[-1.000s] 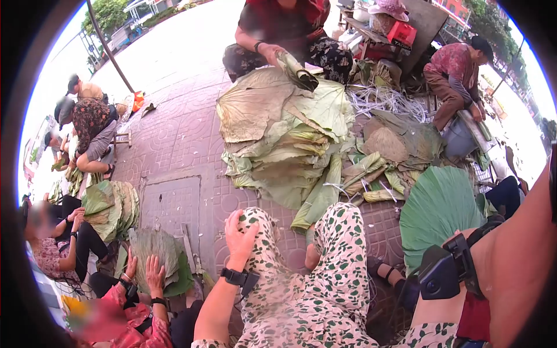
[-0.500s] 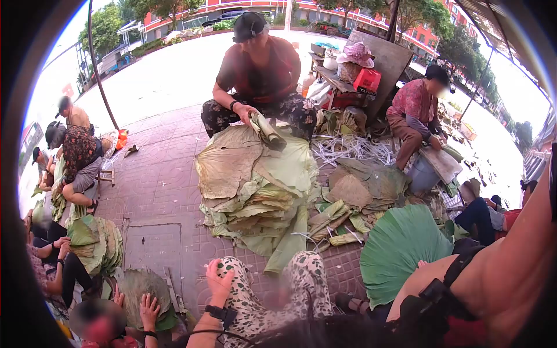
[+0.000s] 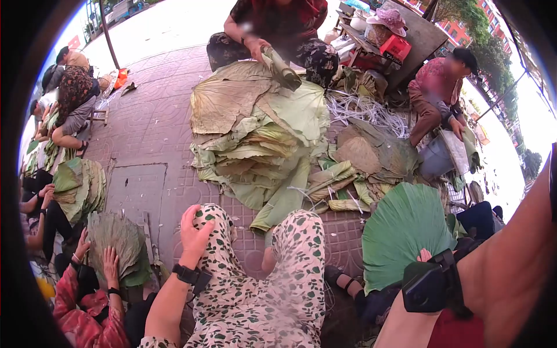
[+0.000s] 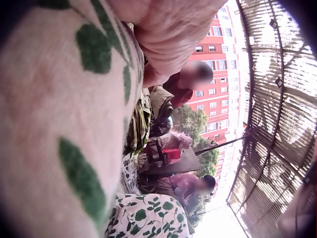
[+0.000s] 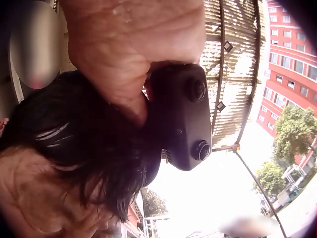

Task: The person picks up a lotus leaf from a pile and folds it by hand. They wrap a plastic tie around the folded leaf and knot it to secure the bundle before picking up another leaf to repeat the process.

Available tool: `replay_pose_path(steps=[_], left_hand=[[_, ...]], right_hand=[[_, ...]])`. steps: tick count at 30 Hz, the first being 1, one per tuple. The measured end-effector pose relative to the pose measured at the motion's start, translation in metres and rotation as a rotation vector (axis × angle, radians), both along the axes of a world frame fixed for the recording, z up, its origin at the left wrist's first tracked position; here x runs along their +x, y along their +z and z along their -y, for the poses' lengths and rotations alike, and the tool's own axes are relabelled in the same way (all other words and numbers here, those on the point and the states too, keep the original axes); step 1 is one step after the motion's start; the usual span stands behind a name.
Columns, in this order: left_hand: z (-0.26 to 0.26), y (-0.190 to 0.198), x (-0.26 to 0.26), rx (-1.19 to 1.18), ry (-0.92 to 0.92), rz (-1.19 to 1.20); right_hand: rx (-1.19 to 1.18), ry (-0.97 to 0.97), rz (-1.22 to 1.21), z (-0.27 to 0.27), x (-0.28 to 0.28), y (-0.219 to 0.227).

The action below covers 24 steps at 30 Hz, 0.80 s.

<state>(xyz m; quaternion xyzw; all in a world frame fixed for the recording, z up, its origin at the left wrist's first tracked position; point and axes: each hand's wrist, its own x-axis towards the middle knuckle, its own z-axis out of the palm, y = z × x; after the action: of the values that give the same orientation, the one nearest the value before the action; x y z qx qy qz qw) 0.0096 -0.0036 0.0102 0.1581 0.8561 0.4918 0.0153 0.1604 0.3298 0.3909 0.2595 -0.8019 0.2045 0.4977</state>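
Left hand (image 3: 195, 236) rests, loosely spread, on knee (image 3: 224, 219); right hand (image 5: 136, 42) grips head camera (image 5: 173, 119) – uneven pull could tilt it.

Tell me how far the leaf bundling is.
Rolled green leaves with white ties look finished. The person opposite grips a dull green roll; the left hand rests on a patterned trouser knee, the right hand grips a black camera. The stack of flat, pale green-brown leaves seems left to roll.
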Motion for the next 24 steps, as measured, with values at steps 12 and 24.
replay_pose_path(steps=[12,24], left_hand=[[0.004,-0.010,-0.003,0.028,0.009,0.001],[0.022,-0.009,-0.008,0.088,0.052,-0.093]], right_hand=[[-0.144,0.047,-0.149,0.048,0.011,-0.033],[-0.824,0.021,0.188,0.085,0.050,-0.131]])
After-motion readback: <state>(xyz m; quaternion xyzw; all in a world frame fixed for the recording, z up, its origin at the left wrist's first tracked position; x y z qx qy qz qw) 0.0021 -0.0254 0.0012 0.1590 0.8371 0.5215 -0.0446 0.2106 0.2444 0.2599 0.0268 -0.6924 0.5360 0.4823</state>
